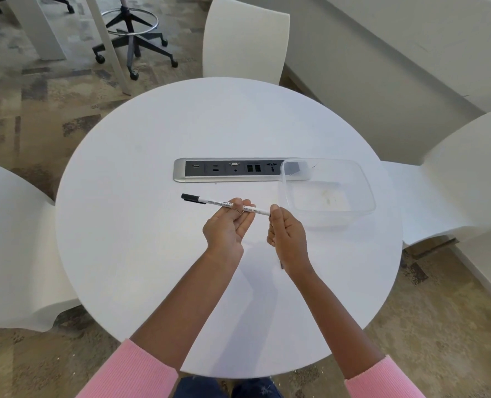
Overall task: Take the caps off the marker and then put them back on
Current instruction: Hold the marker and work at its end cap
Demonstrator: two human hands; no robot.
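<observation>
The left hand (pixel 227 225) is held palm-up above the table (pixel 141 254), and the marker (pixel 210 201) is pinched at mid-barrel between its thumb and fingertips. The right hand (pixel 287 234) is curled into a loose fist, with thumb and forefinger closed on the marker's right end. Whether a cap sits there cannot be told, since that tip is hidden by the fingers. The marker is kept nearly level in the air, its white printed barrel running left to right. A black cap (pixel 187 197) is seated on the left end. Just right of the hands a clear plastic container (pixel 366 179) is set on the table, overlapping one end of the socket strip (pixel 233 169). Pink sleeves (pixel 135 372) are seen at both forearms.
</observation>
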